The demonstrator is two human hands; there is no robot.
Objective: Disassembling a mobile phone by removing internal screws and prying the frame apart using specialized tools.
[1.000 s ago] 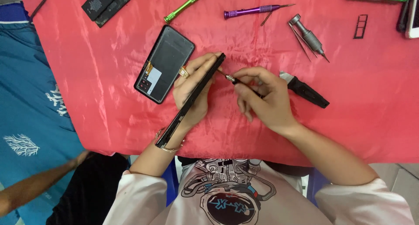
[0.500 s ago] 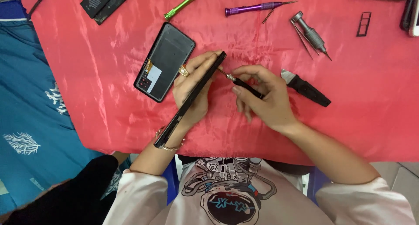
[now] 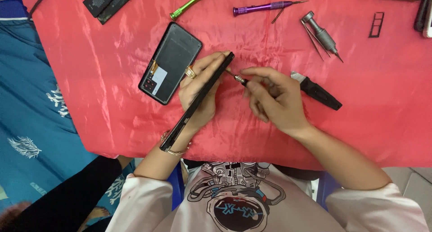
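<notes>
2 hands worked: left hand (image 3: 198,95) clenched the edge-up phone (image 3: 198,106); right hand (image 3: 274,97) gripped a screwdriver (image 3: 237,77), needing steady tip alignment.

We wear a white shirt (image 3: 234,200) with long sleeves. On the front is a big drawing of a spaceman's helmet with grey tubes, a little orange and some blue marks. Our left hand (image 3: 198,95) has a gold ring (image 3: 191,72) with a stone, and that wrist has a thin gold bracelet (image 3: 173,149).

Bright, even light; soft sheen on the red cloth (image 3: 112,79) (satin-like), shadows faint, focus seemingly sharp throughout.
</notes>
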